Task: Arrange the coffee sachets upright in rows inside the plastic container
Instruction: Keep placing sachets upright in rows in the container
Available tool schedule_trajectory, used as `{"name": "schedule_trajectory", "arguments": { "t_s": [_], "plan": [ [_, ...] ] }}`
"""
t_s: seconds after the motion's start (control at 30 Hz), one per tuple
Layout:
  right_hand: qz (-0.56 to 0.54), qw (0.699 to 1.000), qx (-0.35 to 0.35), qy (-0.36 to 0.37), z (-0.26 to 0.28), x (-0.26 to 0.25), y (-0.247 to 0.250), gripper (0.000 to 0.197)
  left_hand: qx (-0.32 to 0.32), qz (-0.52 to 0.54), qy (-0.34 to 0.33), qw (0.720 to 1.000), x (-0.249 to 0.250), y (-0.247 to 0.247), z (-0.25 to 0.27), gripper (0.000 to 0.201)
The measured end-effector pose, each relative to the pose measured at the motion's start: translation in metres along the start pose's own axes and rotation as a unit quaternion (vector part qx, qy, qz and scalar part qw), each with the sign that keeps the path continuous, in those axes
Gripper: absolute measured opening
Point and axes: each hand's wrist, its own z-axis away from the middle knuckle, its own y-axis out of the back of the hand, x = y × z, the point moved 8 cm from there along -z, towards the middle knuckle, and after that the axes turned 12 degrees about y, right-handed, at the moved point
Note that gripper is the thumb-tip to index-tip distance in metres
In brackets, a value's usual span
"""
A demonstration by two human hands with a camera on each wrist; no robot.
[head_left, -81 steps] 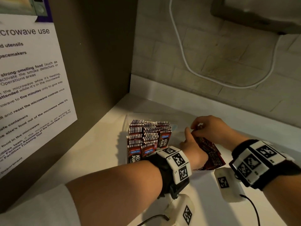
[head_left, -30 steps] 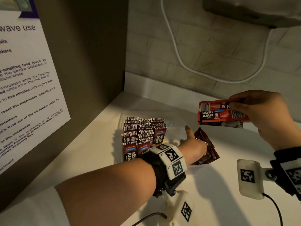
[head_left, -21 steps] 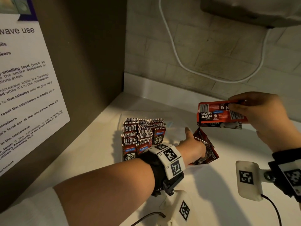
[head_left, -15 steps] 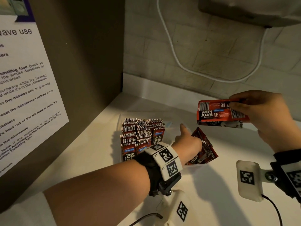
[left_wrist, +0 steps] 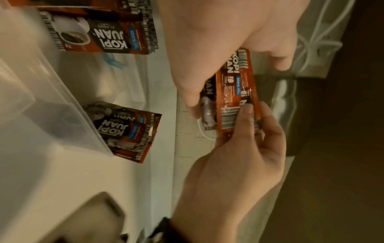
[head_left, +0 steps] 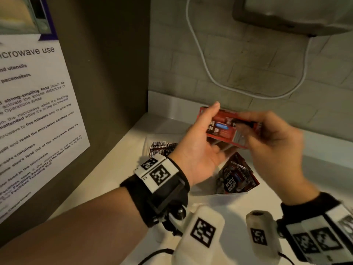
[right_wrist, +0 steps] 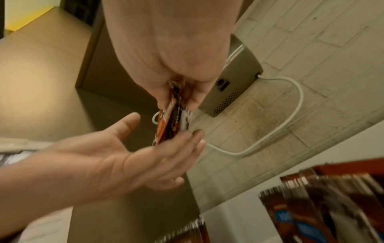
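Red sachets [head_left: 223, 131]: right grip [head_left: 273, 146] pinches, left grip [head_left: 194, 150] touches.

**Head view:** high, behind both wrists, facing forward and down into the back left corner of the worktop [head_left: 114, 167]. The left hand [head_left: 194, 150] and right hand [head_left: 273, 146] sit mid-frame, with the tiled wall [head_left: 248, 64] beyond.

**Left wrist view:** very near, rolled sideways, looking along the left hand toward the wall. The plastic container [left_wrist: 62, 106] is at the frame's left.

**Right wrist view:** very near, looking along the right hand, tilted upward at the wall.

All three views share both hands, the held sachets [head_left: 223, 129] and the white cable [head_left: 206, 67]. The two wrist views face the held sachets from opposite sides.
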Motion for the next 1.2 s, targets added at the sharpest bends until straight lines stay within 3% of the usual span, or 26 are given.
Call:
{"name": "schedule_trajectory", "arguments": {
  "t_s": [0.07, 0.13, 0.17, 0.27, 0.33, 0.43, 0.5, 0.6, 0.67, 0.77, 0.83, 0.93, 1.03, 1.2],
  "plan": [
    [0.043, 0.995, -0.034, 0.085, 0.005, -0.016, -0.013, 0.018, -0.003, 0.024, -0.019, 1.0, 0.01, 0.003, 0.001, 0.082],
    [0.089, 0.981, -0.07, 0.155, 0.012, -0.028, -0.026, 0.013, 0.022, 0.04, -0.041, 0.998, 0.017, 0.01, 0.001, 0.068],
    [0.105, 0.974, -0.086, 0.179, 0.016, -0.033, -0.033, 0.012, 0.047, 0.041, -0.05, 0.997, 0.018, 0.016, 0.001, 0.061],
    [0.112, 0.966, -0.131, 0.191, 0.02, -0.037, -0.048, 0.014, 0.099, 0.036, -0.12, 0.987, 0.027, 0.028, 0.003, 0.069],
    [0.063, 0.976, -0.149, 0.143, 0.02, -0.036, -0.054, 0.019, 0.1, 0.023, -0.17, 0.98, 0.034, 0.03, 0.008, 0.071],
    [-0.079, 0.985, -0.128, -0.079, 0.021, -0.014, -0.059, 0.031, 0.085, -0.025, -0.206, 0.975, 0.042, 0.031, 0.012, 0.047],
    [-0.077, 0.975, -0.143, -0.151, 0.024, -0.004, -0.066, 0.041, 0.102, -0.04, -0.212, 0.971, 0.045, 0.035, 0.014, 0.032],
    [-0.027, 0.957, -0.229, -0.174, 0.025, -0.002, -0.083, 0.048, 0.134, -0.026, -0.217, 0.967, 0.048, 0.042, 0.018, 0.022],
    [-0.035, 0.95, -0.249, -0.184, 0.026, -0.001, -0.091, 0.046, 0.148, -0.008, -0.218, 0.964, 0.05, 0.047, 0.019, 0.025],
    [-0.035, 0.963, -0.196, -0.18, 0.02, -0.001, -0.092, 0.035, 0.162, -0.015, -0.211, 0.964, 0.045, 0.05, 0.02, 0.043],
    [-0.016, 0.973, -0.168, -0.159, 0.017, -0.002, -0.094, 0.029, 0.159, -0.046, -0.196, 0.966, 0.037, 0.047, 0.019, 0.027],
    [-0.039, 0.967, -0.206, -0.145, 0.019, -0.007, -0.104, 0.039, 0.163, -0.039, -0.171, 0.971, 0.03, 0.053, 0.021, 0.012],
    [-0.106, 0.95, -0.233, -0.176, 0.023, -0.001, -0.104, 0.033, 0.134, -0.023, -0.15, 0.979, 0.039, 0.061, 0.025, 0.009],
    [-0.191, 0.941, -0.131, -0.247, 0.014, 0.011, -0.09, 0.023, 0.096, -0.084, -0.122, 0.984, 0.047, 0.068, 0.034, 0.021]
  ]
}}
